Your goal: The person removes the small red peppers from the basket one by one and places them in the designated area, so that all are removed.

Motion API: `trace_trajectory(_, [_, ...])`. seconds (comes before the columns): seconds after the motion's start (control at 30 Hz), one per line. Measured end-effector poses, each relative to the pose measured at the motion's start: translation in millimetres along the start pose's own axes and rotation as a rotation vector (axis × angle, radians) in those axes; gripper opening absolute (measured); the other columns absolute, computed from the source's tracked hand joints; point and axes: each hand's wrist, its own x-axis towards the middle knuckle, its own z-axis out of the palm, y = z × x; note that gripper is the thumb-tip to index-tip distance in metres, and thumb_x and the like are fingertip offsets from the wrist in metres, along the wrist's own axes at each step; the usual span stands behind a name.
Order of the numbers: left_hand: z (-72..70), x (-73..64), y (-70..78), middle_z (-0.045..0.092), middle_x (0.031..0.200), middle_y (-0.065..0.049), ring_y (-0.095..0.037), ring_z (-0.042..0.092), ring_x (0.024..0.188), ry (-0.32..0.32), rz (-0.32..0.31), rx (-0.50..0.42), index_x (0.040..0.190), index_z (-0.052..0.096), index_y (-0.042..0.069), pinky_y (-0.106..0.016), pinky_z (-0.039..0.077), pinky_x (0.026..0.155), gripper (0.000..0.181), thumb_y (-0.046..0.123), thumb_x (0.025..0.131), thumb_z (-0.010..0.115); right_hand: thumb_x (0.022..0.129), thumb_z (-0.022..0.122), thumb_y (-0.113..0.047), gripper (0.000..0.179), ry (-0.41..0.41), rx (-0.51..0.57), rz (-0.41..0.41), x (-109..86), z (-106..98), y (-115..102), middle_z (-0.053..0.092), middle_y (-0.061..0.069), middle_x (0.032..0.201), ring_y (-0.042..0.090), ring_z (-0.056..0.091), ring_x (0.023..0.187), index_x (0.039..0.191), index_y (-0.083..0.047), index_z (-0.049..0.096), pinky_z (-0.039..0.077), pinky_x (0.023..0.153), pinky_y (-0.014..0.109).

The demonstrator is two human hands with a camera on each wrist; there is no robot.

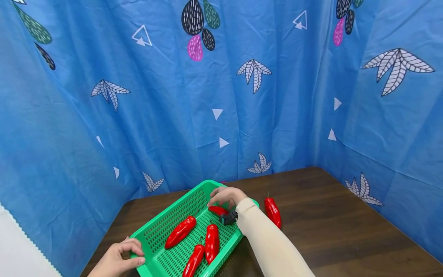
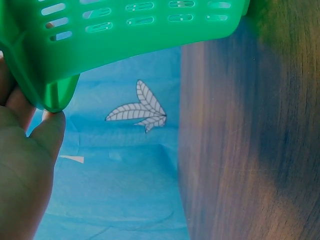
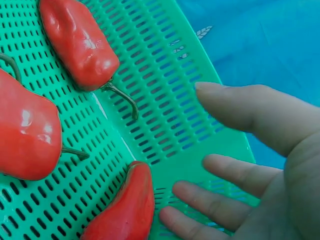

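A green perforated plastic basket (image 1: 169, 208) stands tilted across the table in the head view, with several glossy red peppers inside. My left hand (image 1: 119, 257) pinches its near left corner; in the left wrist view the thumb (image 2: 50, 134) presses the rim's underside. My right hand (image 1: 226, 195) reaches in over the far right end, fingers spread and holding nothing in the right wrist view. Just beneath it lies one red pepper (image 1: 218, 210), partly hidden by the hand. Another pepper (image 1: 181, 232) lies by the back wall, and two more, one pepper (image 1: 212, 242) and its neighbour (image 1: 194, 261), lie nearer the front.
Outside the basket, one red pepper (image 1: 272, 211) lies on the dark wooden table (image 1: 332, 219), right beyond the right forearm. A blue patterned curtain (image 1: 194, 127) hangs along the table's back and right edges. Something white (image 1: 20, 250) shows at lower left.
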Motion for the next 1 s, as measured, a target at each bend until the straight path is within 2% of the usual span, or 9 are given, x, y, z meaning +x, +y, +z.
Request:
trace_trajectory(0.2, [1.0, -0.3, -0.8, 0.065, 0.097, 0.009, -0.008, 0.058, 0.092, -0.004, 0.013, -0.005, 0.094, 0.069, -0.001, 0.006, 0.029, 0.098, 0.003, 0.0, 0.092, 0.067, 0.086, 0.078, -0.02, 0.059, -0.044, -0.064, 0.022, 0.5, 3.7, 4.6, 0.051, 0.016, 0.144, 0.043, 0.045, 0.136, 0.138, -0.004, 0.055, 0.049, 0.105, 0.069])
trace_trajectory(0.27, [0.5, 0.3, -0.9, 0.065, 0.097, 0.01, -0.009, 0.058, 0.091, -0.009, 0.014, -0.019, 0.094, 0.069, -0.001, 0.005, 0.03, 0.099, 0.003, -0.001, 0.092, 0.066, 0.087, 0.077, -0.019, 0.056, -0.053, -0.08, 0.03, -0.9, 4.0, 5.0, 0.051, 0.016, 0.144, 0.043, 0.043, 0.138, 0.136, -0.003, 0.057, 0.048, 0.107, 0.067])
trace_trajectory(0.3, [0.0, 0.6, -1.0, 0.065, 0.098, 0.01, -0.009, 0.058, 0.092, -0.015, 0.013, -0.035, 0.095, 0.069, -0.002, 0.003, 0.035, 0.096, 0.004, -0.002, 0.093, 0.066, 0.087, 0.077, -0.018, 0.054, -0.055, -0.088, 0.032, -1.6, 4.0, 5.4, 0.051, 0.016, 0.144, 0.043, 0.043, 0.138, 0.135, -0.003, 0.059, 0.047, 0.109, 0.067])
trace_trajectory(0.4, [-1.6, 1.5, -1.0, 0.064, 0.099, 0.012, -0.009, 0.057, 0.093, -0.035, 0.002, -0.088, 0.097, 0.068, -0.004, -0.009, 0.049, 0.087, 0.005, -0.003, 0.094, 0.063, 0.088, 0.076, -0.016, 0.049, -0.064, -0.119, 0.035, -5.0, 3.7, 5.7, 0.051, 0.017, 0.145, 0.044, 0.044, 0.138, 0.133, -0.004, 0.061, 0.045, 0.113, 0.064])
trace_trajectory(0.5, [-2.5, 2.7, -0.5, 0.063, 0.1, 0.013, -0.008, 0.056, 0.093, -0.05, -0.004, -0.128, 0.098, 0.067, -0.005, -0.023, 0.054, 0.08, 0.006, -0.005, 0.094, 0.062, 0.089, 0.075, -0.015, 0.046, -0.075, -0.152, 0.039, -7.1, 3.8, 7.0, 0.051, 0.016, 0.146, 0.044, 0.045, 0.137, 0.132, -0.005, 0.063, 0.045, 0.115, 0.06])
trace_trajectory(0.67, [-1.5, 3.0, 0.3, 0.063, 0.1, 0.013, -0.008, 0.056, 0.093, -0.043, 0.001, -0.118, 0.097, 0.067, -0.005, -0.023, 0.054, 0.082, 0.006, -0.005, 0.094, 0.062, 0.09, 0.074, -0.013, 0.043, -0.108, -0.231, 0.045, -4.9, 4.1, 10.1, 0.051, 0.014, 0.146, 0.04, 0.045, 0.138, 0.131, -0.011, 0.064, 0.049, 0.113, 0.055])
trace_trajectory(0.77, [-0.5, 2.3, 0.3, 0.063, 0.099, 0.013, -0.008, 0.056, 0.093, -0.031, 0.012, -0.102, 0.096, 0.067, -0.005, -0.023, 0.053, 0.078, 0.005, -0.005, 0.093, 0.063, 0.09, 0.073, -0.011, 0.041, -0.124, -0.281, 0.034, -2.9, 4.3, 11.6, 0.049, 0.013, 0.147, 0.037, 0.046, 0.138, 0.13, -0.016, 0.066, 0.051, 0.112, 0.053])
trace_trajectory(1.0, [0.2, 1.1, -0.6, 0.063, 0.1, 0.013, -0.007, 0.056, 0.093, -0.033, 0.006, -0.101, 0.096, 0.068, -0.005, -0.026, 0.054, 0.075, 0.005, -0.004, 0.093, 0.063, 0.092, 0.067, -0.002, 0.035, -0.15, -0.305, 0.004, -1.7, 4.3, 12.6, 0.057, 0.009, 0.135, 0.028, 0.055, 0.122, 0.122, -0.018, 0.071, 0.057, 0.103, 0.048])
